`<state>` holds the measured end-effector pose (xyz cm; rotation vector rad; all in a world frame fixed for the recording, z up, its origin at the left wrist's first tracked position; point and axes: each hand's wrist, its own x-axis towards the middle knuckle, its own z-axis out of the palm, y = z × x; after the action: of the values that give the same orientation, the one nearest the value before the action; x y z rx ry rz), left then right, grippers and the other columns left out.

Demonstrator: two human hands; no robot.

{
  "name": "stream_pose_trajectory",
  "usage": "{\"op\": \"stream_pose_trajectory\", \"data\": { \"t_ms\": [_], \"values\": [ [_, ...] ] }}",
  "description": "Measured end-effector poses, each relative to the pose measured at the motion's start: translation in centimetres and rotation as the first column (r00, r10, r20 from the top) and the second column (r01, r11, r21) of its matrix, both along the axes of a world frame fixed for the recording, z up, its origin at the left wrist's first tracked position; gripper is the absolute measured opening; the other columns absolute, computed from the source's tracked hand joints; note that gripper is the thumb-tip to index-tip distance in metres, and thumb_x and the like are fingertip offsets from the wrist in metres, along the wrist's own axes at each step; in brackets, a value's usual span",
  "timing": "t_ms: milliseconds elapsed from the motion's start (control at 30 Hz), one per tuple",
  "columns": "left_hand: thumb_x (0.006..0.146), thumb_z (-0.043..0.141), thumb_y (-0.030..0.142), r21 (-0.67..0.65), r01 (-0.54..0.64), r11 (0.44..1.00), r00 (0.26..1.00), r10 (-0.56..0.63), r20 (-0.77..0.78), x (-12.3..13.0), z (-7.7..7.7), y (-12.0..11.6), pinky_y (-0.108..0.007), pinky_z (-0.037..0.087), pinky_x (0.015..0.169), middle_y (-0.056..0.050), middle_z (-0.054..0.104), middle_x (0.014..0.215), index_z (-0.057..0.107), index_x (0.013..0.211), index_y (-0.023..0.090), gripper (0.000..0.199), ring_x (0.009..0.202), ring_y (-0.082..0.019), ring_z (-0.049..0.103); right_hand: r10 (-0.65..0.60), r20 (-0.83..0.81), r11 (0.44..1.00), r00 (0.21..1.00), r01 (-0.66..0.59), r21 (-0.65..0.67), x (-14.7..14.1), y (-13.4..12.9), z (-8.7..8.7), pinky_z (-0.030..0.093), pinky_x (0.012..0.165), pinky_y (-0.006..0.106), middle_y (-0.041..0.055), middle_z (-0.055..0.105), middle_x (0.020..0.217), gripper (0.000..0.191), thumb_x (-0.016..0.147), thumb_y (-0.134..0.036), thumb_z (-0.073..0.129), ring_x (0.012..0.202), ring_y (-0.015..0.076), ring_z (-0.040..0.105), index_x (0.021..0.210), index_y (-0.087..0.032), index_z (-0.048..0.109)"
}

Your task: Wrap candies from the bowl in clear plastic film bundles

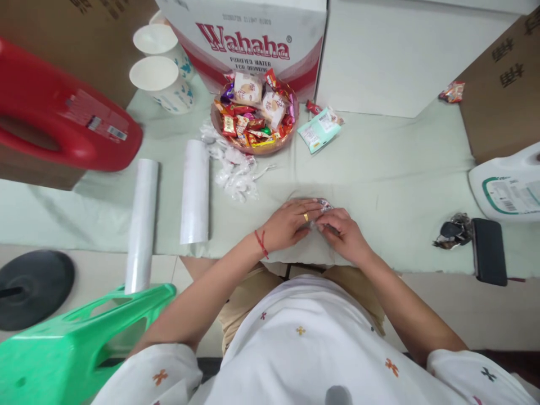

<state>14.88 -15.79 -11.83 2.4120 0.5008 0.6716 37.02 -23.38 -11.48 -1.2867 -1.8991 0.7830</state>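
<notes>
A small crinkled plastic wrapper (324, 205) with dark print lies between my two hands near the table's front edge, mostly covered by fingers. My left hand (291, 223), with a ring and a red string bracelet, has its fingers bent over the wrapper's left side. From the right, my right hand (345, 233) pinches the wrapper's near edge with thumb and forefinger. What is inside the wrapper, if anything, is hidden. Beyond my hands stands a bowl (219, 125) of wrapped sweets, with crumpled clear plastic (238, 177) before it and a mint-green packet (319, 130) beside it.
Two white plastic-film rolls (194, 191) lie to the left, one jutting past the edge over a green stool (46, 349). Paper cups (162, 84), a red jug (63, 112) and boxes (261, 34) stand behind. At right are a black phone (489, 251), dark crumpled wrapper (453, 230) and white bottle (508, 183).
</notes>
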Motion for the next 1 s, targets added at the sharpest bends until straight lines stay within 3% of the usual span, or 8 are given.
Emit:
{"op": "stream_pose_trajectory", "data": {
  "t_ms": [167, 300, 433, 567, 667, 833, 900, 1000],
  "values": [
    [0.105, 0.051, 0.028, 0.041, -0.143, 0.989, 0.989, 0.144, -0.030, 1.2, -1.0, 0.1, -0.041, 0.051, 0.105, -0.011, 0.073, 0.134, 0.069, 0.128, 0.022, 0.030, 0.130, -0.025, 0.064, -0.103, -0.053, 0.993, 0.993, 0.100, -0.060, -0.2, -0.2, -0.2, 0.055, 0.092, 0.041, 0.0071, 0.063, 0.115, 0.025, 0.092, -0.022, 0.067, 0.108, 0.0224, 0.062, 0.116, -0.029, 0.069],
    [0.107, 0.047, 0.034, -0.038, -0.252, 0.967, 0.959, 0.244, -0.143, 2.2, 0.7, 0.5, -0.039, 0.049, 0.101, -0.012, 0.074, 0.130, 0.072, 0.121, 0.022, 0.032, 0.120, -0.024, 0.069, -0.191, 0.027, 0.978, 0.981, 0.188, 0.093, -0.1, 0.7, 0.3, 0.055, 0.091, 0.042, 0.0102, 0.063, 0.120, 0.023, 0.097, -0.024, 0.062, 0.108, 0.0237, 0.062, 0.117, -0.028, 0.071],
    [0.107, 0.042, 0.034, -0.176, -0.348, 0.921, 0.936, 0.330, -0.123, 2.9, 2.3, 0.6, -0.038, 0.047, 0.100, -0.010, 0.079, 0.107, 0.075, 0.109, 0.020, 0.036, 0.103, -0.022, 0.072, -0.216, 0.089, 0.962, 0.972, 0.197, 0.189, 0.5, 2.7, 1.9, 0.053, 0.090, 0.046, 0.0082, 0.074, 0.108, 0.019, 0.100, -0.031, 0.062, 0.095, 0.0239, 0.064, 0.110, -0.030, 0.078],
    [0.103, 0.051, 0.044, -0.358, -0.274, 0.893, 0.950, 0.309, 0.041, 3.0, 3.1, 0.1, -0.031, 0.050, 0.092, -0.009, 0.077, 0.108, 0.069, 0.122, 0.017, 0.038, 0.097, -0.020, 0.070, -0.250, -0.105, 0.968, 0.963, 0.252, 0.012, 0.6, 3.8, 3.5, 0.054, 0.078, 0.038, 0.0047, 0.074, 0.093, 0.019, 0.098, -0.038, 0.065, 0.085, 0.0205, 0.066, 0.106, -0.030, 0.081],
    [0.097, 0.060, 0.048, -0.525, -0.297, 0.798, 0.927, 0.373, 0.043, 3.2, 2.9, -0.6, -0.026, 0.049, 0.075, -0.004, 0.074, 0.089, 0.070, 0.118, 0.016, 0.040, 0.075, -0.016, 0.064, -0.277, -0.230, 0.949, 0.933, 0.228, -0.218, 0.2, 3.7, 3.8, 0.054, 0.073, 0.033, 0.0035, 0.071, 0.087, 0.025, 0.096, -0.045, 0.067, 0.078, 0.0177, 0.065, 0.101, -0.026, 0.082],
    [0.094, 0.058, 0.057, -0.853, -0.244, 0.462, 0.851, 0.524, 0.040, 4.2, 1.6, -2.3, -0.023, 0.043, 0.056, 0.003, 0.057, 0.066, 0.067, 0.090, 0.017, 0.042, 0.058, -0.011, 0.049, -0.322, -0.288, 0.893, 0.902, 0.188, -0.410, -0.4, 2.2, 3.0, 0.056, 0.080, 0.034, 0.0081, 0.074, 0.111, 0.049, 0.097, -0.063, 0.058, 0.095, 0.0204, 0.069, 0.119, -0.024, 0.077],
    [0.092, 0.059, 0.059, -0.862, -0.269, 0.429, 0.835, 0.551, 0.014, 4.5, 1.2, -3.0, -0.023, 0.043, 0.057, 0.003, 0.054, 0.066, 0.064, 0.087, 0.018, 0.042, 0.059, -0.011, 0.048, -0.315, -0.298, 0.882, 0.901, 0.162, -0.442, -0.4, 1.4, 2.7, 0.056, 0.079, 0.034, 0.0076, 0.075, 0.109, 0.047, 0.094, -0.061, 0.064, 0.093, 0.0202, 0.069, 0.120, -0.024, 0.077],
    [0.094, 0.056, 0.060, -0.819, -0.284, 0.499, 0.865, 0.501, 0.005, 4.4, 1.0, -3.9, -0.024, 0.045, 0.062, 0.002, 0.056, 0.069, 0.061, 0.086, 0.019, 0.043, 0.064, -0.012, 0.051, -0.292, -0.262, 0.902, 0.920, 0.173, -0.396, -0.3, 0.5, 2.2, 0.055, 0.084, 0.034, 0.0058, 0.076, 0.100, 0.032, 0.091, -0.051, 0.072, 0.092, 0.0195, 0.069, 0.105, -0.024, 0.081]
  ]
}}
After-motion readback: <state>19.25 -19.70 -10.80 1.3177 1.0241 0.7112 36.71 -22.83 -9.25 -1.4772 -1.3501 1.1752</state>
